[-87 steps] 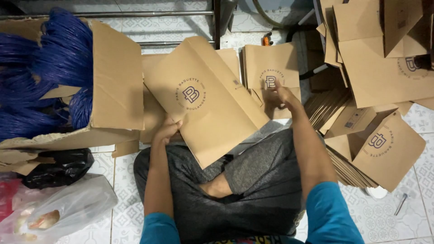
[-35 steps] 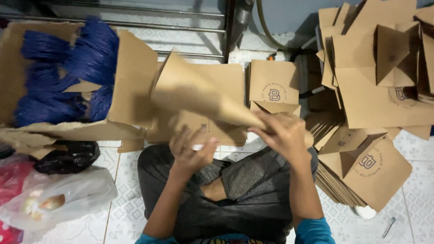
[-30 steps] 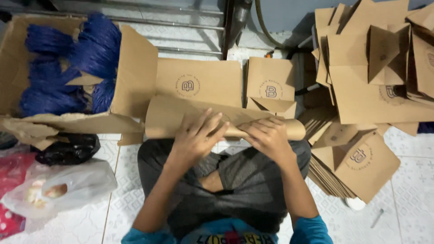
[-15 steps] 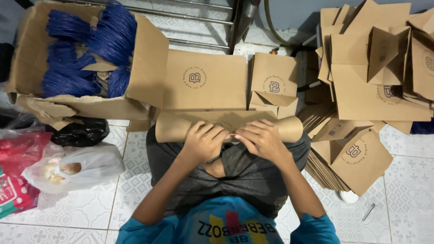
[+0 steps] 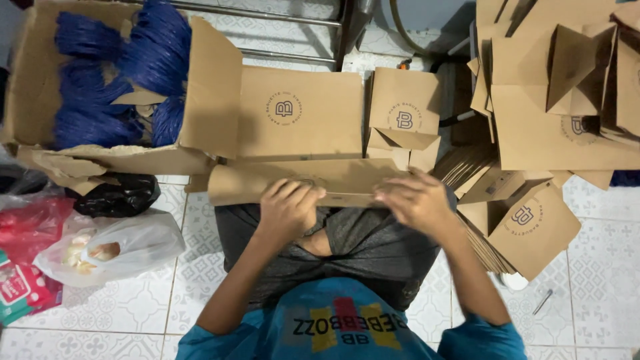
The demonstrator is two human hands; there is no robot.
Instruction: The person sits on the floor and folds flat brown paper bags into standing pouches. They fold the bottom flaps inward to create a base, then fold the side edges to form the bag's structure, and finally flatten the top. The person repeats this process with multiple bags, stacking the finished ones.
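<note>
A long folded brown paper bag (image 5: 347,179) lies across my lap, just in front of my knees. My left hand (image 5: 288,208) presses on its near edge left of the middle, fingers curled over the fold. My right hand (image 5: 415,200) grips the same edge further right. Beyond it on the floor lie a flat brown bag with a round printed mark (image 5: 300,113) and a smaller folded bag (image 5: 403,110).
A cardboard box (image 5: 213,93) with bundles of blue cord (image 5: 113,80) stands at the far left. Heaps of brown bags (image 5: 567,100) and flat stacks (image 5: 520,220) fill the right. White (image 5: 127,247), black (image 5: 117,197) and red (image 5: 27,227) plastic bags lie at the left.
The brown sheet was lifted, folded over and brought down onto my lap. My hands then slid apart along its near edge, the right one moving further right.
</note>
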